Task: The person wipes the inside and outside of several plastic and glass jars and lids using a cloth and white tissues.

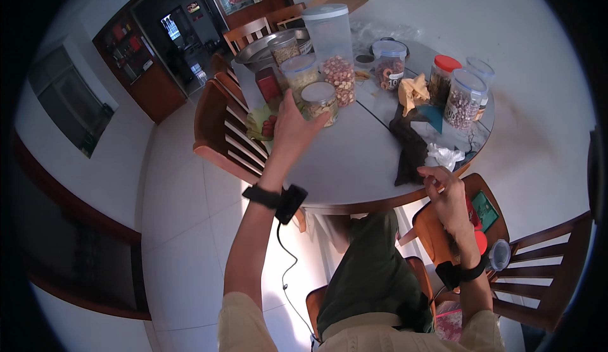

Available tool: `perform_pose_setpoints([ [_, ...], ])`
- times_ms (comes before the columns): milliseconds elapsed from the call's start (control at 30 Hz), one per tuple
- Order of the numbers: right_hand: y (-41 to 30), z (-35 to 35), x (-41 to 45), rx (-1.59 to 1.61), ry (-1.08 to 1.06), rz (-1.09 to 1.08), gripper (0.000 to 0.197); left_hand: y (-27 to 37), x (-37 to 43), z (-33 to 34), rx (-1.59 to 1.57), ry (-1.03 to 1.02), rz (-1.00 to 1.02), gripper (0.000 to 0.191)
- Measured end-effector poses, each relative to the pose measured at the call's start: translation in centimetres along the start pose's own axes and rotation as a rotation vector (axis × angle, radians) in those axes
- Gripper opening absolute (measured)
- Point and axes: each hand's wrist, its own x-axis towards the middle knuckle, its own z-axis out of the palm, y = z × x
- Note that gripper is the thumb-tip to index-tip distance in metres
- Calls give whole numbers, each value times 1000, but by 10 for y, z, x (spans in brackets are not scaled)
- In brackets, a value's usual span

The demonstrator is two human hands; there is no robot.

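My left hand [297, 126] reaches over the left part of the round table [342, 171], thumb and fingers apart beside a short glass jar with a metal lid [319, 96]. Whether it touches the jar is unclear. Behind that jar stand a blue-rimmed container of pale food [300, 74], a dark red box [269, 85] and a tall clear container part-filled with peanuts [338, 74]. My right hand [444, 188], fingers bent, is at the table's near right edge, by a dark crumpled cloth or bag [409, 157] and a crumpled white plastic bag [444, 156]. Whether it pinches anything is unclear.
At the right stand a jar with a red lid [445, 79], a blue-lidded container [465, 100] and another food container [389, 64]. A large metal basin [251, 53] sits at the back left. Wooden chairs [228, 131] surround the table; one holds red and green items. A cable hangs from my left wrist.
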Motion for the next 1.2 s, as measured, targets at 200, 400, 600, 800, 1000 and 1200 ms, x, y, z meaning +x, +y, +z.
perform_pose_setpoints([
  [200, 9, 0, 17, -13, 21, 17, 27, -23, 61, 43, 347, -82, -11, 113],
  [400, 39, 10, 35, -36, 2, 18, 39, -31, 80, 64, 480, -154, -117, 109],
  [600, 52, 15, 55, -120, 41, 34, 39, -16, 63, 53, 244, -118, 13, 108],
  [800, 54, 35, 64, -321, 122, -51, 39, 32, -19, 17, -88, -315, -36, 109],
  [1000, 51, 49, 81, -425, 105, -147, 18, 36, -73, 23, -199, -234, 18, 109],
  [1200, 55, 48, 91, -65, 120, 99, 9, 18, -99, 54, -655, -52, -142, 113],
])
